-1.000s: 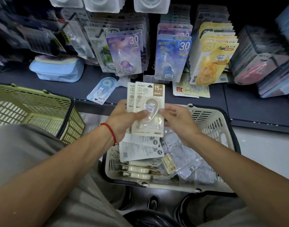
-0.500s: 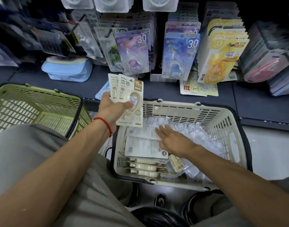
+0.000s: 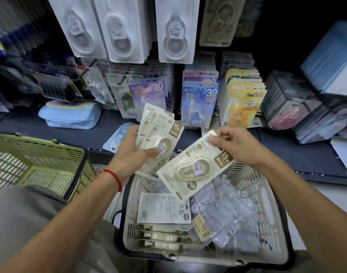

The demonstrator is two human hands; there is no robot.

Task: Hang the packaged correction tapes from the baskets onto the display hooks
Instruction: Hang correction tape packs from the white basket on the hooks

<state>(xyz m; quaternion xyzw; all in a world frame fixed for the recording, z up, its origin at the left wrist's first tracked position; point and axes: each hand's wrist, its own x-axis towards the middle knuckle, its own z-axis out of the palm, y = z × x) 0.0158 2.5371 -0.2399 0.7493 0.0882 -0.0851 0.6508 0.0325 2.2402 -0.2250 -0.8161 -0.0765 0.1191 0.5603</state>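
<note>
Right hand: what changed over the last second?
The right hand let go of the shared stack, dipped into the white plastic basket, and now pinches one cream carded correction tape pack lifted above it. The left hand still grips its cream pack stack.

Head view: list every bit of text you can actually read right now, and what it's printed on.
"15M": brown corner badge of the cream pack in the right hand.
"15": badge on the fanned packs in the left hand.
"30": purple hanging pack.
"30": blue hanging pack.
"15": face-down pack in the white basket.
Price stickers, smaller print: too blurred.
</note>
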